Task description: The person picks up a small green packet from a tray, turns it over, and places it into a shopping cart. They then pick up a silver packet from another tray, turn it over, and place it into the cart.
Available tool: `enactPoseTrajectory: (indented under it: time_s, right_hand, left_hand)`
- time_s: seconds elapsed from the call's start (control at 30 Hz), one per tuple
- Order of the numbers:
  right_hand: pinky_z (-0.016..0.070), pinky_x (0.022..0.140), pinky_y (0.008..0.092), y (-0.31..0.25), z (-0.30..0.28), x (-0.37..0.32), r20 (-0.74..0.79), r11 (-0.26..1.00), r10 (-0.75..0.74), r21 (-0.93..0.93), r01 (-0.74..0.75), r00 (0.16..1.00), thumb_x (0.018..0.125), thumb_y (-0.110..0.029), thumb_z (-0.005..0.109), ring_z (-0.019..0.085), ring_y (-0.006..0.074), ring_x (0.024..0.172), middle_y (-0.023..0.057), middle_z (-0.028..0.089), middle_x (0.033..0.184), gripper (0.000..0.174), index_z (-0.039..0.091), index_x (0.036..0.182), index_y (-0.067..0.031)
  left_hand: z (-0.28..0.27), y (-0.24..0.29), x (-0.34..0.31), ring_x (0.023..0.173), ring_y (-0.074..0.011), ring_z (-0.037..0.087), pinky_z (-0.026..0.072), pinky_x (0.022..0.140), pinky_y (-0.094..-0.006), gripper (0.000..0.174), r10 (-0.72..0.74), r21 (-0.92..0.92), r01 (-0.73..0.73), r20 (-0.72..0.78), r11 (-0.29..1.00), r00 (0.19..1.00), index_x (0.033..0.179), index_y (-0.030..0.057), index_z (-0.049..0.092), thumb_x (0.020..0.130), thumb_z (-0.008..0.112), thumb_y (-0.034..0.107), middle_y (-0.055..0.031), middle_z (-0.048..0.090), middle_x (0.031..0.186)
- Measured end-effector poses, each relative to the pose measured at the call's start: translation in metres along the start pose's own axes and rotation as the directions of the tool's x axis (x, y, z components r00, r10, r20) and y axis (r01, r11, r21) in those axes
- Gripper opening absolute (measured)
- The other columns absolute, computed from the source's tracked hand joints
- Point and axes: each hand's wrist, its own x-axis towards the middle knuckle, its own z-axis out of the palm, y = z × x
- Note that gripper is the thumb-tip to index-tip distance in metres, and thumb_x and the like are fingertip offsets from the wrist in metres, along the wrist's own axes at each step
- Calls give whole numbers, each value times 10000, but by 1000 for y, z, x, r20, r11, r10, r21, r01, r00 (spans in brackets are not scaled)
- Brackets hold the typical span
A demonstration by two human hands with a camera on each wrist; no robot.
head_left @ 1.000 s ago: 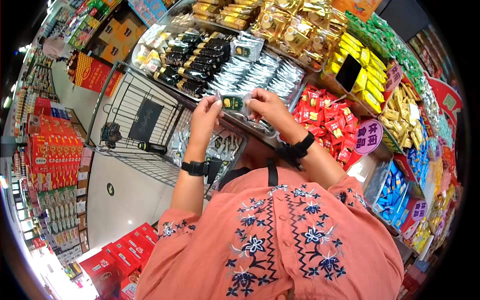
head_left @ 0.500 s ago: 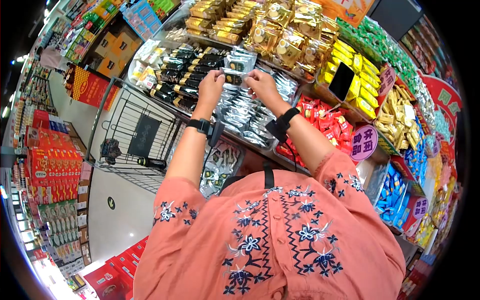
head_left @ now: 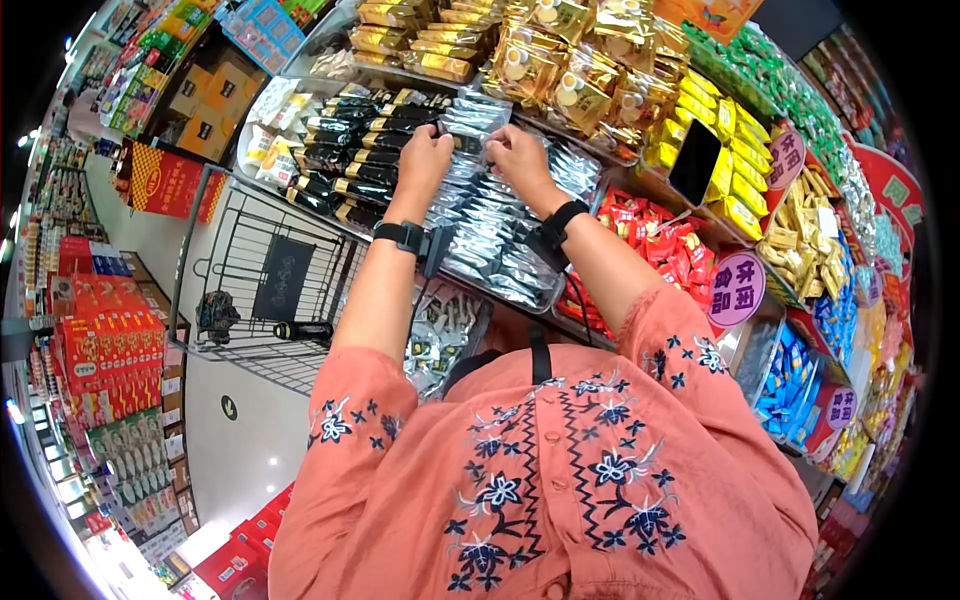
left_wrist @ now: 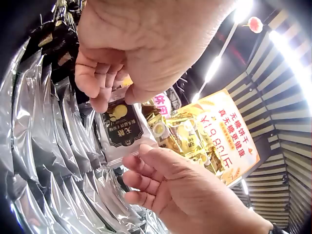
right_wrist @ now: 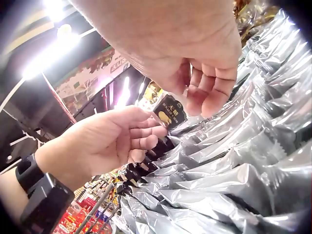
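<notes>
Between both hands is a small silver snack packet with a black label and a yellow picture. My left hand pinches one end with thumb and fingers. At the opposite end, my right hand pinches the wrapper's edge, as the left wrist view shows. The packet is close over rows of similar silver packets standing in a tray. In the right wrist view its label shows between the hands, with silver packets lined up beside and below. Black packets lie left of the left hand.
A wire shopping cart stands at the left against the display. Red packets fill a bin at the right, with yellow packets and a dark phone-like panel beyond. Gold packets are piled at the back.
Both hands have moved forward, away from the body, carrying the packet from the tray's near edge to over the far rows of silver packets. In the last half second they have shifted only slightly.
</notes>
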Motion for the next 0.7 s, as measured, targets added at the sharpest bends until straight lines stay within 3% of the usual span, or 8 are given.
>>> enactPoseTrajectory:
  time_s: [0.1,0.27,0.37,0.47,0.7]
  right_hand:
    - [547,576,310,-2,1,0,-38,999,39,26,-38,999,910,-185,656,674,160,615,94,706,787,204,671,987,4]
    - [548,571,312,-4,3,1,-46,1000,11,21,-10,999,912,-186,659,681,168,617,102,711,788,199,667,982,0]
    - [544,564,315,-1,3,3,-48,1000,5,14,-4,999,909,-183,656,686,182,602,114,716,786,190,660,971,-3]
    - [541,554,319,7,4,7,-56,1000,17,7,-17,998,906,-177,653,690,188,590,117,713,775,188,652,963,2]
    - [532,488,306,5,-2,3,26,989,87,118,-89,996,905,-146,628,710,185,610,113,701,806,189,627,1017,6]
  left_hand:
    - [-4,17,-9,692,-152,686,525,626,-294,554,-31,-4,31,-15,999,999,1238,-87,591,940,662,375,-133,730,924]
    - [-5,25,-9,704,-182,696,540,662,-313,594,-55,19,55,-22,998,998,1188,-71,609,936,666,464,-139,731,930]
    - [-7,40,-12,763,-253,716,550,714,-355,566,-88,122,92,-35,988,995,1135,-42,626,934,654,487,-162,735,941]
    - [-9,55,-15,968,-433,689,532,843,-483,491,-68,238,70,-19,969,998,1121,-15,616,953,618,447,-241,723,1008]
    - [-4,59,-15,967,-456,682,528,849,-514,457,-54,328,68,-51,942,997,1088,-26,596,945,631,407,-276,713,996]
